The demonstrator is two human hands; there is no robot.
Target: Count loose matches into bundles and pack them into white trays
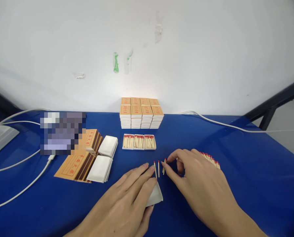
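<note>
I see the right hand (pixel 198 181) pinching a few red-tipped wooden matches (pixel 164 170), centre of frame — left hand (pixel 130 191) grips the shallow white card tray (pixel 155 196), lower centre. I'd keep the pinch light, heads level — tray steady, walls uncrushed.

A small white box tray (pixel 156 196), partly covered, sits at a slant above the blue counter (pixel 181 214) in the left hand (pixel 130 194). Just beyond its edge, two pale wooden matches (pixel 158 169) with red heads point away side by side, slightly apart, the nearer end of one meeting the left fingers; beside them, a few similar sticks (pixel 164 167) stand pinched together, heads up, in the right hand (pixel 198 181).
</note>
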